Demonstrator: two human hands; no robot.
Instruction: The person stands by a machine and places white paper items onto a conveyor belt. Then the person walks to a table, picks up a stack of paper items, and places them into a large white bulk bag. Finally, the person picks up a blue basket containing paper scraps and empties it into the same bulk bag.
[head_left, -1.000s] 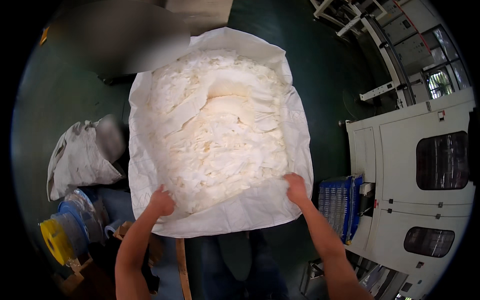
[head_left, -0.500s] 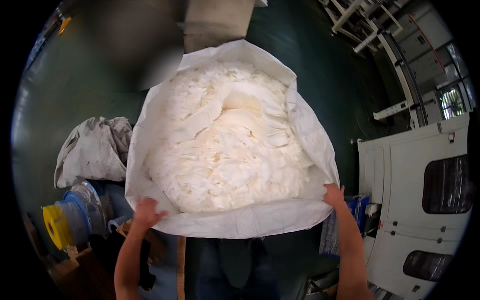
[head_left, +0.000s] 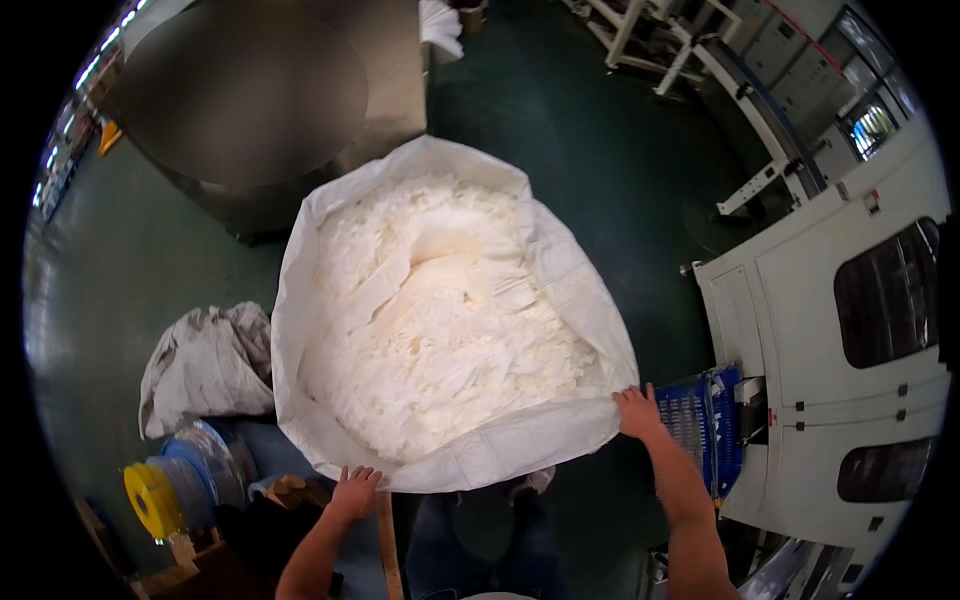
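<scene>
A large white woven bulk bag (head_left: pixel 530 440) stands in front of me with its mouth wide and its rim folded outward. Loose, soft white scraps and strips (head_left: pixel 440 350) fill it almost to the top. At the front left, my left hand (head_left: pixel 352 494) is closed on the folded rim, fingertips over the edge. My right hand (head_left: pixel 638 413) grips the rim at the front right corner, with one finger sticking up outside the bag. The thumbs and the undersides of both grips are hidden.
A metal machine with a round dark top (head_left: pixel 240 90) stands behind the bag. Left are a crumpled grey sack (head_left: pixel 207 372) and rolls, one yellow (head_left: pixel 155 500). A blue crate (head_left: pixel 722 430) and a white machine cabinet (head_left: pixel 800 340) stand to the right.
The view has shifted, showing more of the metal machine. My left hand has moved right along the front rim and now grips it; my right hand stays at the right corner.
</scene>
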